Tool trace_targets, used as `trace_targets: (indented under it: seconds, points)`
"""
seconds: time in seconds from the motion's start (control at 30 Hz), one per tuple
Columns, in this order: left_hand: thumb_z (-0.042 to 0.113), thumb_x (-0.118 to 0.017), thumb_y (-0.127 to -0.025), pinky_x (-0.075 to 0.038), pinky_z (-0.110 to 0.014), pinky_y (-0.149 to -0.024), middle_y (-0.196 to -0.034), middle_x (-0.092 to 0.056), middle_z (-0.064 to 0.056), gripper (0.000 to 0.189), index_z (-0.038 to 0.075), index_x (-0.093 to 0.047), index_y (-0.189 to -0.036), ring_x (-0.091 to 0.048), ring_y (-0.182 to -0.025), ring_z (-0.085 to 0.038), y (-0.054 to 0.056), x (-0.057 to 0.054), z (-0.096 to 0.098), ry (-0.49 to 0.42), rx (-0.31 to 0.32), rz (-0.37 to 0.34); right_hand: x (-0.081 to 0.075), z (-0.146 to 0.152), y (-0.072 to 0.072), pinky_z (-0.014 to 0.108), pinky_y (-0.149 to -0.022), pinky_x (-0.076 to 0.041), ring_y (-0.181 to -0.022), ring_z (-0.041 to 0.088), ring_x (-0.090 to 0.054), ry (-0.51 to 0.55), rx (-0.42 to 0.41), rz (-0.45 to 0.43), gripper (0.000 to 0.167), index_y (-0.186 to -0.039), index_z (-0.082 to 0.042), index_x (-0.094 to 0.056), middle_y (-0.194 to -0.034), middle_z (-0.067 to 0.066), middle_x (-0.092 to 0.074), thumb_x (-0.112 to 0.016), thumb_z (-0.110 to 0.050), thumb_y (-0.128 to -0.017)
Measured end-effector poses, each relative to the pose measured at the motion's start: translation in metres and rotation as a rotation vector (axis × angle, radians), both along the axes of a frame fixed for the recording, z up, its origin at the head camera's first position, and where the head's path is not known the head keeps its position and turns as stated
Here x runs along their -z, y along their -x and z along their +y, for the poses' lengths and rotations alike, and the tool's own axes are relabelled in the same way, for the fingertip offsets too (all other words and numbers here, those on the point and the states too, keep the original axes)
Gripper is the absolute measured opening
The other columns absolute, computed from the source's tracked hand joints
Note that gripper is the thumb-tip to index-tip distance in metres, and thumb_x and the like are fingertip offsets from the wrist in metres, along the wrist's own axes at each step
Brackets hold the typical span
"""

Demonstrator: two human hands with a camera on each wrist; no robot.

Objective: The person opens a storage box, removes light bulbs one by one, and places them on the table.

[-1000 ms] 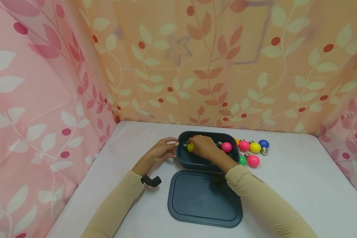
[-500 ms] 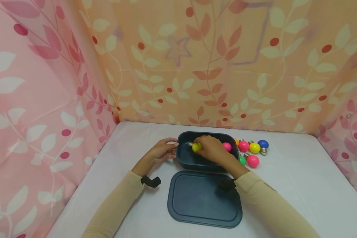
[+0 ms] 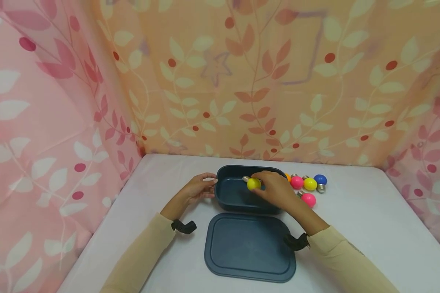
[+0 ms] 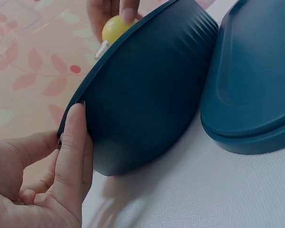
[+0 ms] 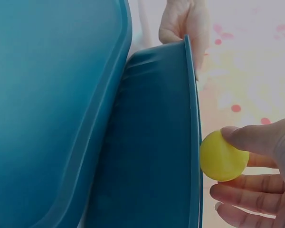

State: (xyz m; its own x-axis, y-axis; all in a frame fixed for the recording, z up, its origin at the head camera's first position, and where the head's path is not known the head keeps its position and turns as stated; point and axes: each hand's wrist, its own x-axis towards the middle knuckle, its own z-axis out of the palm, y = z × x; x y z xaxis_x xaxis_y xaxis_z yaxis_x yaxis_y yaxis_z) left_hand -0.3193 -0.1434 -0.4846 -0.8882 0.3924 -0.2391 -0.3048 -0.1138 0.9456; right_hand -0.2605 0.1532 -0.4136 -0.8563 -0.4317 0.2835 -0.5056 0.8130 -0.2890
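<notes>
A dark blue-grey plastic box (image 3: 227,203) stands uncovered on the white-covered table. At its left end, my left hand (image 3: 198,188) pinches the rim between thumb and fingers; the left wrist view shows the fingertips on the rim edge. My right hand (image 3: 276,189) holds a yellow light bulb (image 3: 254,184) over the box, gripping its round globe with thumb and fingers. The bulb's metal screw base (image 3: 246,179) points up and left. In the right wrist view the yellow globe (image 5: 223,156) shows right beside the box rim. The right hand covers the box's right part.
The matching lid (image 3: 250,248) lies flat in front of the box. To the right are loose bulbs: pink (image 3: 297,182), yellow (image 3: 310,184), blue (image 3: 320,179), another pink (image 3: 309,200) and a partly hidden orange one (image 3: 288,177). Patterned curtains (image 3: 205,81) enclose the table.
My right hand has raised the yellow bulb and carried it rightward from the box's left part. The pink bulb in the box is now hidden behind that hand. My left hand stays at the rim.
</notes>
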Motion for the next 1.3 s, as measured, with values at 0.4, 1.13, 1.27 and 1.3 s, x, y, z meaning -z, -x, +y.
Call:
trace_targets:
  seconds: [0.4,1.13,1.27,1.3]
  points:
    - [0.008,-0.06,-0.103,-0.06,-0.023,-0.056,-0.086,-0.061,-0.006,0.031,0.003,-0.052,-0.132,-0.062,-0.063,-0.011,0.001,-0.001,0.002,0.01,-0.021,-0.021,0.001,0.034,-0.024,0.046,-0.079,-0.062,-0.094,0.029,-0.067,0.118,0.114,-0.033,0.05,-0.126,-0.005,-0.069,-0.114,0.013,-0.071,-0.084,-0.029,-0.085]
    - [0.01,-0.061,-0.102,-0.061,-0.023,-0.06,-0.085,-0.063,-0.004,0.028,0.005,-0.053,-0.128,-0.064,-0.066,-0.011,0.001,0.006,-0.004,-0.015,0.011,0.013,0.014,0.093,-0.051,0.038,-0.066,-0.064,-0.088,0.034,-0.069,0.292,0.219,-0.014,0.048,-0.122,0.002,-0.069,-0.104,0.019,-0.072,-0.086,-0.022,-0.084]
    - [0.009,-0.061,-0.102,-0.06,-0.023,-0.058,-0.084,-0.062,-0.004,0.031,0.003,-0.051,-0.131,-0.063,-0.064,-0.011,0.002,0.005,-0.002,0.002,-0.006,-0.008,0.012,0.103,-0.058,0.034,-0.066,-0.064,-0.088,0.032,-0.069,0.303,0.248,-0.04,0.049,-0.124,0.0,-0.068,-0.106,0.019,-0.071,-0.085,-0.022,-0.084]
    - [0.009,-0.061,-0.102,-0.06,-0.023,-0.058,-0.084,-0.062,-0.004,0.033,0.002,-0.05,-0.133,-0.062,-0.064,-0.011,0.002,0.004,-0.001,0.007,-0.008,-0.012,0.012,0.106,-0.059,0.032,-0.066,-0.063,-0.088,0.031,-0.069,0.305,0.254,-0.042,0.049,-0.125,0.0,-0.068,-0.106,0.019,-0.072,-0.085,-0.023,-0.084]
